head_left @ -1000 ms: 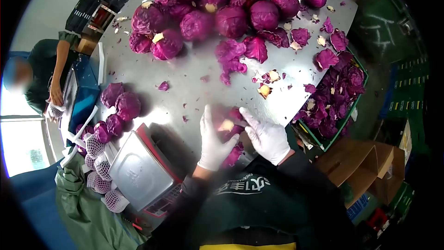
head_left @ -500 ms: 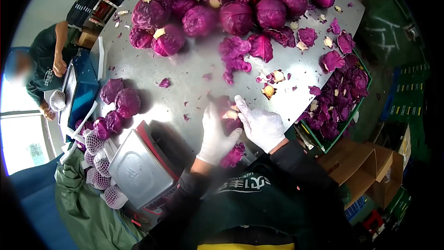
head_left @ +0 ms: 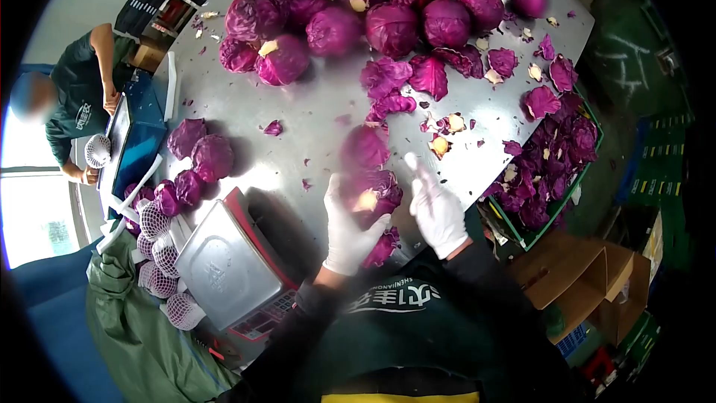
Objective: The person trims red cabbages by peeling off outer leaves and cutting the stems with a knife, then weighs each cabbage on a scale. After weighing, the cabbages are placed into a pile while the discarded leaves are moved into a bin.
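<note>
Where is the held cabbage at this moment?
In the head view, the cabbage is in the left hand, just below centre, with the right hand to its right.

at centre, one left hand (head_left: 348,230), one right hand (head_left: 440,216) and one held cabbage (head_left: 386,188) are appearing; at lower left, one scale (head_left: 230,265) is standing and at least four netted cabbages (head_left: 184,311) are lying; at right, one leaf-filled crate (head_left: 567,190) is sitting; at upper left, one co-worker (head_left: 80,89) is showing.
</note>
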`<state>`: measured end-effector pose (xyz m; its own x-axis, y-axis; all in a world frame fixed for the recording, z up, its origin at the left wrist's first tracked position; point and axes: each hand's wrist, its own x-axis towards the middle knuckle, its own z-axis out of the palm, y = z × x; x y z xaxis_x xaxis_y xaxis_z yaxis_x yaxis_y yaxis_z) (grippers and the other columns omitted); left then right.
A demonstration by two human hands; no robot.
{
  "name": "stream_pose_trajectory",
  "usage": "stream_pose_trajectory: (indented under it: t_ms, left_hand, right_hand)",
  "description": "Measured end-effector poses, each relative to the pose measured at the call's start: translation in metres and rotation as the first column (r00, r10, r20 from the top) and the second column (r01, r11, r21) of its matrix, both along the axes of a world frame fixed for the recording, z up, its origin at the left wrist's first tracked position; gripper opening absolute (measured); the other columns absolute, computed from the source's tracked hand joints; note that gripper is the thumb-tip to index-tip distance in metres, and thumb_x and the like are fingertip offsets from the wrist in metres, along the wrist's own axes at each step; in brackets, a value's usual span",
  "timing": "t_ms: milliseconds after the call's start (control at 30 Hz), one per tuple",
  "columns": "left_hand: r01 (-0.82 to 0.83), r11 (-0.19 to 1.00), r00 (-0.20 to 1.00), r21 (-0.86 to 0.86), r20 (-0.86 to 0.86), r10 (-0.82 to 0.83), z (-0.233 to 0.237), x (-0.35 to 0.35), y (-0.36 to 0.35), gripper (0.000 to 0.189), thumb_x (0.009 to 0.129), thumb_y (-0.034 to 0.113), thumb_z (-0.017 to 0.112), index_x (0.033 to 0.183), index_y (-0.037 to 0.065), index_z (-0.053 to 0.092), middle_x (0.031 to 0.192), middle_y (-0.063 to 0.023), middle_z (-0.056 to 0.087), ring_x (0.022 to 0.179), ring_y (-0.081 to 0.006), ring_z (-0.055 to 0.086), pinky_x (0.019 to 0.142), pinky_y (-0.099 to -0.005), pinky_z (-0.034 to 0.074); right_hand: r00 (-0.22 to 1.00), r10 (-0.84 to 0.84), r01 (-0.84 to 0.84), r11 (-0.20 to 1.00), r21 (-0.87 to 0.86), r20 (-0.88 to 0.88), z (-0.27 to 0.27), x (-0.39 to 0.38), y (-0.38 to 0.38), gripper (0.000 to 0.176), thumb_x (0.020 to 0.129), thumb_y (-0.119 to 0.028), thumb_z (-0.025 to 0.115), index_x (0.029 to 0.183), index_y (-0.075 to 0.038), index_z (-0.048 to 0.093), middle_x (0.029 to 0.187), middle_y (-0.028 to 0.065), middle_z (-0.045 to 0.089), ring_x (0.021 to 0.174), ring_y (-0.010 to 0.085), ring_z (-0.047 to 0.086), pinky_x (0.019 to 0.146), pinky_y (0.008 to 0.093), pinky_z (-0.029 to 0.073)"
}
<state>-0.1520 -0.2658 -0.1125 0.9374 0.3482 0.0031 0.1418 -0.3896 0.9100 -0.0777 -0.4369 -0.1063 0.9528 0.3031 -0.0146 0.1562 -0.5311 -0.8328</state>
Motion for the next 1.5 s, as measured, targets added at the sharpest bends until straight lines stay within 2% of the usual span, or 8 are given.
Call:
stream_pose_trajectory:
  t_ms: [267,400,500,700,1000,1300,1367,1500]
  left_hand:
    - [0.027,0.958,0.997,0.284,-0.079,-0.004,0.014,0.007,-0.005,0.090,0.071,0.009,0.081,0.147,0.002,0.033,0.129,-0.0196,0.039,0.122,-0.0339,0.045,0.105,-0.0425,0.041]
    - [-0.050,0.995,0.998,0.087,-0.045,0.054,0.010,0.001,-0.003,0.094,0.070,0.007,0.085,0.147,0.001,0.031,0.132,-0.0151,0.039,0.123,-0.0256,0.046,0.106,-0.0376,0.042]
    - [0.011,0.974,0.999,0.225,-0.048,0.000,0.012,0.005,-0.004,0.095,0.071,0.004,0.084,0.148,0.000,0.029,0.133,-0.0142,0.039,0.124,-0.0230,0.046,0.106,-0.0358,0.042]
    - [0.031,0.999,0.995,0.029,-0.093,-0.029,0.000,0.002,0.010,0.092,0.071,0.000,0.082,0.147,0.000,0.029,0.139,-0.0120,0.039,0.126,-0.0206,0.046,0.106,-0.0350,0.042]
    - [-0.074,0.694,0.991,-0.716,-0.132,-0.031,0.025,0.010,0.022,0.096,0.068,-0.011,0.079,0.147,0.011,0.031,0.144,-0.0097,0.038,0.132,-0.0245,0.044,0.109,-0.0370,0.042]
    - [0.481,0.875,0.876,0.058,-0.043,-0.480,0.014,0.017,0.049,0.104,0.067,-0.016,0.077,0.155,0.010,0.027,0.159,-0.0118,0.026,0.149,-0.0247,0.025,0.112,-0.0353,0.039]
    - [0.183,0.807,0.952,-0.561,-0.105,-0.289,0.030,-0.001,0.037,0.099,0.078,-0.011,0.071,0.158,0.010,0.017,0.158,-0.0089,0.026,0.144,-0.0244,0.034,0.113,-0.0361,0.038]
    - [-0.270,0.691,0.962,-0.671,-0.227,0.155,0.037,-0.020,0.009,0.081,0.093,0.010,0.067,0.157,0.010,0.016,0.133,-0.0060,0.050,0.120,-0.0178,0.052,0.103,-0.0377,0.047]
  right_hand:
    - [0.969,0.145,-0.102,0.972,-0.212,0.198,0.004,-0.014,0.027,0.050,0.103,-0.036,0.045,0.151,-0.022,0.039,0.070,0.0170,0.066,0.064,0.0369,0.066,0.056,0.0479,0.052]
    - [0.961,-0.249,0.249,0.968,-0.013,-0.124,-0.034,0.027,0.002,0.038,0.106,-0.036,0.041,0.133,-0.016,0.058,0.068,0.0144,0.066,0.061,0.0358,0.065,0.053,0.0475,0.050]
    - [0.996,0.021,-0.008,0.989,0.147,-0.086,0.000,0.031,0.004,0.057,0.096,-0.052,0.057,0.142,-0.017,0.051,0.105,0.0176,0.068,0.094,0.0356,0.067,0.082,0.0470,0.054]
    - [0.939,0.344,-0.344,0.938,0.038,0.014,0.000,0.031,0.013,0.058,0.089,-0.051,0.067,0.137,-0.020,0.056,0.112,0.0146,0.061,0.090,0.0305,0.068,0.078,0.0406,0.056]
    - [0.973,-0.020,0.058,0.986,-0.158,0.231,-0.028,0.066,-0.009,0.022,0.092,-0.020,0.067,0.107,-0.006,0.067,0.095,0.0134,0.067,0.084,0.0310,0.069,0.071,0.0412,0.056]
    - [0.928,0.136,-0.200,0.967,-0.156,-0.347,0.025,0.072,0.004,0.066,0.085,-0.057,0.069,0.139,-0.019,0.058,0.110,0.0097,0.070,0.094,0.0252,0.069,0.087,0.0362,0.053]
    - [0.843,0.302,-0.326,0.945,0.023,-0.445,0.003,0.064,0.004,0.061,0.089,-0.055,0.065,0.137,-0.018,0.059,0.106,0.0127,0.072,0.095,0.0268,0.070,0.087,0.0373,0.053]
    - [0.783,0.318,-0.366,0.930,0.017,-0.534,0.015,0.032,0.029,0.051,0.098,-0.048,0.052,0.138,-0.017,0.058,0.108,0.0155,0.072,0.099,0.0323,0.069,0.088,0.0393,0.053]
